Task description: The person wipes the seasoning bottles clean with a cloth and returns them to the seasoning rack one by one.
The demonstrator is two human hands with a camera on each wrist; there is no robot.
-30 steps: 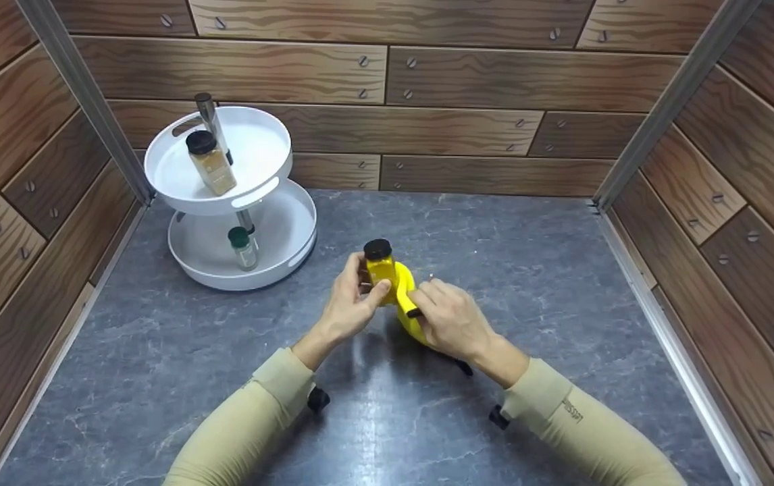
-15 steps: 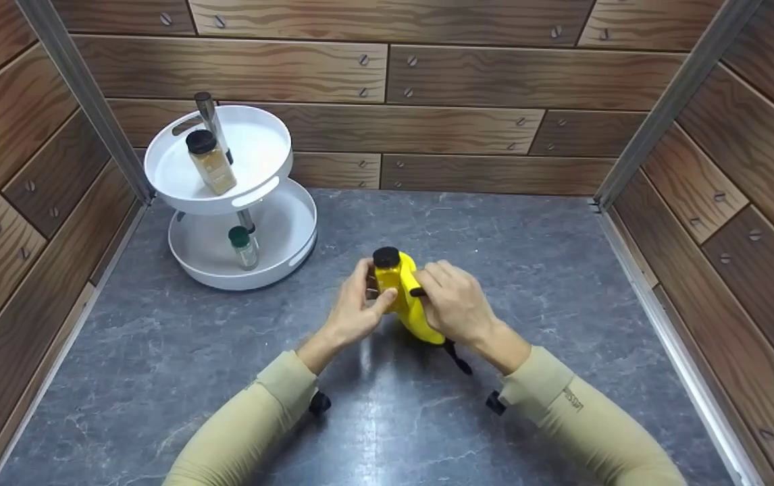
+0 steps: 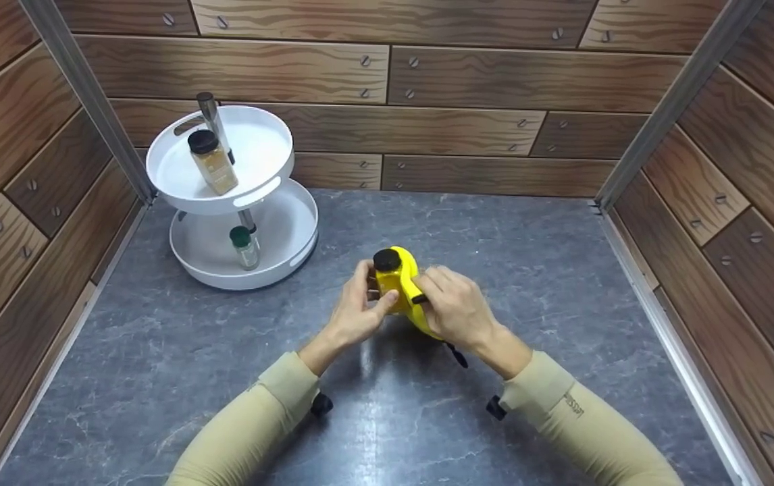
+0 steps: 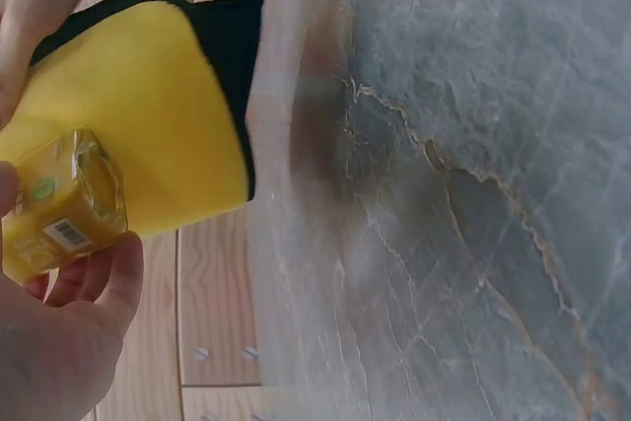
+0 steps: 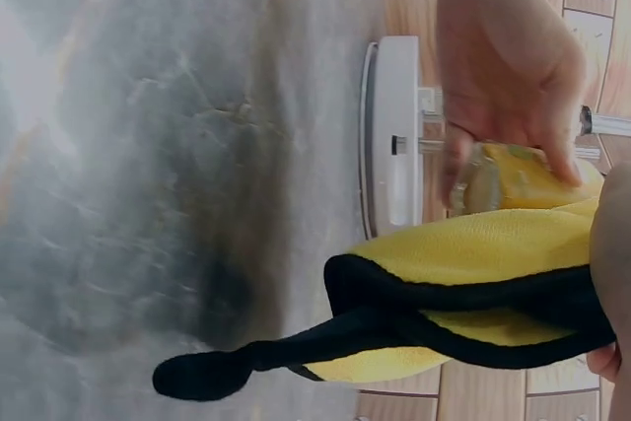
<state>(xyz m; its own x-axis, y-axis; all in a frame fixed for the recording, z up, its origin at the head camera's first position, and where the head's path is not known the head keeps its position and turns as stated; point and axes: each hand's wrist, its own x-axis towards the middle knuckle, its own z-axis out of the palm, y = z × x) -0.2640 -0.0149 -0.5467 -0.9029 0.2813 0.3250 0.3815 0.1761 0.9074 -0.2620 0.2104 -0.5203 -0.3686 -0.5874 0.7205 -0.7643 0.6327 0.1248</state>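
Observation:
My left hand [image 3: 353, 312] grips a clear square spice jar [image 3: 389, 282] with a black lid and yellow contents, held tilted above the table. In the left wrist view the jar's base, with a barcode label [image 4: 67, 234], faces the camera. A yellow cloth [image 4: 158, 96] with black edging lies against the jar's side. My right hand [image 3: 458, 307] holds this cloth bunched, fingers curled into it. The cloth's black hanging loop [image 5: 202, 377] dangles below in the right wrist view. Part of the cloth is hidden behind the right hand.
At the back left stands a white two-tier round tray [image 3: 272, 145]. Its upper tier carries a black-lidded jar of tan spice [image 3: 215, 169]; the lower tier [image 3: 191, 250] carries a small green-lidded jar [image 3: 246, 251]. Wood-print walls [image 3: 454, 74] enclose the grey marbled table [image 3: 535, 270].
The jar and left hand have moved slightly right and closer to me. The cloth's corner at the right hand has gone up, then slightly down, along the jar's side.

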